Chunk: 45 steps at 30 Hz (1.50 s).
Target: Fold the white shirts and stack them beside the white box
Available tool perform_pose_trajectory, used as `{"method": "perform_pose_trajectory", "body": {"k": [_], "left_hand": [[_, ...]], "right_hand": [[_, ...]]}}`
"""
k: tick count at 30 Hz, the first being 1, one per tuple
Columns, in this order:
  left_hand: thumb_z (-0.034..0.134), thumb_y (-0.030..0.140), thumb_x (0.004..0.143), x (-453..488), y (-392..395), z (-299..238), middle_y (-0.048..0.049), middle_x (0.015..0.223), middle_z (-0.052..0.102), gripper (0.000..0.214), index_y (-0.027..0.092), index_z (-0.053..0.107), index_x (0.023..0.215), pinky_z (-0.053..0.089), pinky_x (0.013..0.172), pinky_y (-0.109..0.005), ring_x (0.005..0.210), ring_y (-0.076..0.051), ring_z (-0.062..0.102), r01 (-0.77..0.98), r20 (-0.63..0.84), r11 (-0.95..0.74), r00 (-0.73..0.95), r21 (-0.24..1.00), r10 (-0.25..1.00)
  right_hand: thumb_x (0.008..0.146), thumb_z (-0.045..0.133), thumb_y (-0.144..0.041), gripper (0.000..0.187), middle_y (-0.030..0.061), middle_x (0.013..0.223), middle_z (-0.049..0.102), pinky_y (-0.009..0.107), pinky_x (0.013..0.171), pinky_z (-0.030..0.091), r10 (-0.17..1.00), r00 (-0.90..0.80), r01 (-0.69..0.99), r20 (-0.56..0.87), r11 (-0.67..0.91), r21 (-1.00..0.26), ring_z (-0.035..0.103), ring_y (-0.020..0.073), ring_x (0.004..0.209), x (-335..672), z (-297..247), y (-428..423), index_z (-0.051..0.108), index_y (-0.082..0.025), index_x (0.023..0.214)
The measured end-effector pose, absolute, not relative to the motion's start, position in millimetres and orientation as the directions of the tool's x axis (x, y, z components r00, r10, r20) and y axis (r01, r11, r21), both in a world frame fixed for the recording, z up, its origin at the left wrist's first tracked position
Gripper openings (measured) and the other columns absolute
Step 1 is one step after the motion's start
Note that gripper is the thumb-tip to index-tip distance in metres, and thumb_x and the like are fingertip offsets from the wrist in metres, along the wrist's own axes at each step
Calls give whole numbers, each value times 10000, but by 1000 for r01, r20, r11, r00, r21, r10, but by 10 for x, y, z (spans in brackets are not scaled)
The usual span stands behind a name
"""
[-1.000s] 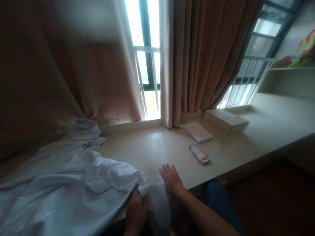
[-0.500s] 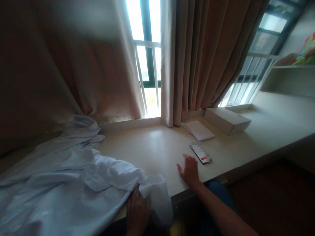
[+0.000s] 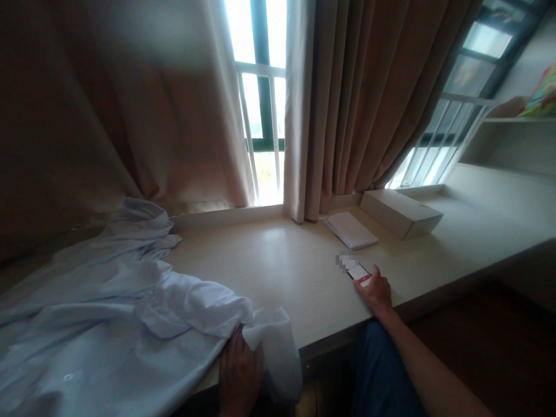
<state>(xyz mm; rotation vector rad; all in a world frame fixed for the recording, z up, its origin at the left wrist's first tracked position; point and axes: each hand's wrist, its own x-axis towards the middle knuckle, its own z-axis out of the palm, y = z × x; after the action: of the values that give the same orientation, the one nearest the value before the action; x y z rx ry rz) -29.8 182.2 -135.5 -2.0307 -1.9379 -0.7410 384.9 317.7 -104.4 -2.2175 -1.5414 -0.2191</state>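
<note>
My right hand (image 3: pixel 376 292) is at the near end of a phone (image 3: pixel 357 273) lying on the pale tabletop (image 3: pixel 278 255). Thumb and fingers close around its two sides, and its lit screen shows a red patch. On the left spreads a crumpled white shirt (image 3: pixel 108 324), with one cuff (image 3: pixel 278 353) hanging over the front edge. My left hand (image 3: pixel 241 368) rests at that edge beside the cuff, back of the hand up, fingers stretched out against the cloth. Its fingertips are partly covered by the fabric.
A folded white cloth or paper (image 3: pixel 351 230) lies beyond the phone, and a white box (image 3: pixel 402 213) stands behind it to the right. Brown curtains (image 3: pixel 360 98) hang along the window at the back. My knee (image 3: pixel 380 365) is below the table's front edge.
My right hand has moved right, from bare tabletop beside the phone onto its near end, and now grips it. My left hand and the shirt have barely shifted.
</note>
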Motion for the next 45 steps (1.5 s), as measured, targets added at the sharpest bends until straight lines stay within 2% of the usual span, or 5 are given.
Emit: {"method": "perform_pose_trajectory", "body": {"k": [17, 24, 29, 34, 45], "left_hand": [[475, 343, 884, -124, 1825, -1178, -135, 1308, 551, 419, 147, 548, 1248, 383, 1051, -490, 1261, -303, 464, 932, 448, -118, -52, 342, 893], [447, 252, 882, 368, 1825, -1021, -109, 1251, 601, 358, 202, 604, 1200, 326, 1090, -533, 1241, -293, 485, 885, 419, -222, 33, 410, 908], [439, 196, 842, 704, 1770, -1018, -159, 1308, 566, 484, 175, 529, 1317, 360, 1067, -547, 1282, -318, 451, 845, 387, -282, 97, 455, 917], [446, 253, 869, 629, 1587, -841, -131, 1325, 565, 437, 204, 549, 1291, 414, 1051, -477, 1270, -285, 476, 753, 326, -432, 300, 496, 897], [479, 372, 891, -909, 2068, -634, -136, 1344, 531, 419, 150, 541, 1241, 321, 1114, -478, 1318, -270, 413, 967, 521, -108, -29, 232, 853]], "right_hand": [[793, 578, -577, 864, 279, 1137, 574, 444, 871, 415, 789, 469, 880, 397, -378, -288, 532, 390, 1076, 4398, -953, 3323, 335, 30, 1358], [910, 485, -480, 515, 173, 1259, 552, 465, 1034, 328, 861, -205, 855, 465, 389, -344, 464, 302, 1203, 2820, -744, 2886, 467, -147, 1301], [776, 643, -592, 656, 125, 1187, 591, 425, 936, 401, 837, -418, 716, 353, 542, -440, 517, 284, 1078, 1398, -629, 2613, 507, -182, 1271], [851, 577, -260, 115, 103, 935, 651, 353, 815, 404, 867, -461, 801, 188, 498, -332, 565, 239, 911, 1068, -663, 2712, 654, -184, 891], [961, 344, -253, 294, 131, 958, 644, 294, 720, 385, 981, 144, 894, 128, -73, -443, 578, 217, 882, 2693, -727, 3210, 624, -162, 940]]}}
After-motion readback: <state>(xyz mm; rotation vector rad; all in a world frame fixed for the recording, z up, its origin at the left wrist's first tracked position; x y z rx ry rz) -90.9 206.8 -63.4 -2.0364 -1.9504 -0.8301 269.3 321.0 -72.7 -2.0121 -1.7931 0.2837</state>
